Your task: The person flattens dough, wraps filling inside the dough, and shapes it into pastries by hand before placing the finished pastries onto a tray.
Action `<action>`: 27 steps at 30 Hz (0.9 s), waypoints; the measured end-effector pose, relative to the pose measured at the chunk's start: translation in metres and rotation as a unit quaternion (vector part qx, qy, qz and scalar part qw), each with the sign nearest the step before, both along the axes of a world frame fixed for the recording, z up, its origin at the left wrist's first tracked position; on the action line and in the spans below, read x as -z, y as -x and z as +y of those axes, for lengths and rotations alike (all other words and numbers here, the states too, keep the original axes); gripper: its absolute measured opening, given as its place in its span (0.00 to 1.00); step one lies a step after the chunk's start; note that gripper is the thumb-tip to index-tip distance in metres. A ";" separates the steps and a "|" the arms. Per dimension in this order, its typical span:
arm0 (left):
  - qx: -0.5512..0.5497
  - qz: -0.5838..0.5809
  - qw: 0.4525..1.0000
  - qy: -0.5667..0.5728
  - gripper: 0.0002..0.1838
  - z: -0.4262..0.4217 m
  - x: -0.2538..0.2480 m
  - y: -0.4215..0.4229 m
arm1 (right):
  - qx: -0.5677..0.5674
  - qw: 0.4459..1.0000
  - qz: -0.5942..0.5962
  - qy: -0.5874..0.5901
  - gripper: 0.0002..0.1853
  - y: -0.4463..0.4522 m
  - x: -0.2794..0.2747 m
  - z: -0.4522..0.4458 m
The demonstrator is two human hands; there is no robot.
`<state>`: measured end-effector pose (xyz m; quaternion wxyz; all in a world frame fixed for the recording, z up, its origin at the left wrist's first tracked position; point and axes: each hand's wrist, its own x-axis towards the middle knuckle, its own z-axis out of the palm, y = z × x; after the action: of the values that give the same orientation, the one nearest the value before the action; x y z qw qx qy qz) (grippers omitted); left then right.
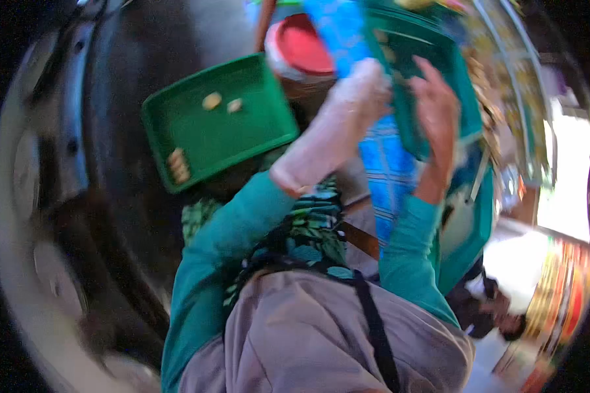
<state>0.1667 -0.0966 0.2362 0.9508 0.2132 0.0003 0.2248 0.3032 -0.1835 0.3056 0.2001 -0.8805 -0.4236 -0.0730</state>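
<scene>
The pale, glossy-looking left hand sits beside the deep teal plastic tray, its grip blurred past telling; the right hand, fingers apart, hangs over it. Those small pale lumps inside probably want light handling.

A teal tray, rectangular and blurred, lies at half past one; small pale pieces, indistinct, sit at its ten o'clock side.

Hands near teal tray; pale pieces in green tray.
</scene>
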 end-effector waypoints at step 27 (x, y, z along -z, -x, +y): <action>-0.416 0.510 0.746 -0.101 0.15 0.047 0.169 0.251 | -0.062 0.687 0.713 -0.126 0.07 0.205 0.298 0.178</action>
<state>-0.0846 -0.0491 0.0676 0.5942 0.3699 0.5509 0.4546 0.0987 -0.0052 0.0076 0.5547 -0.6052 -0.1936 0.5372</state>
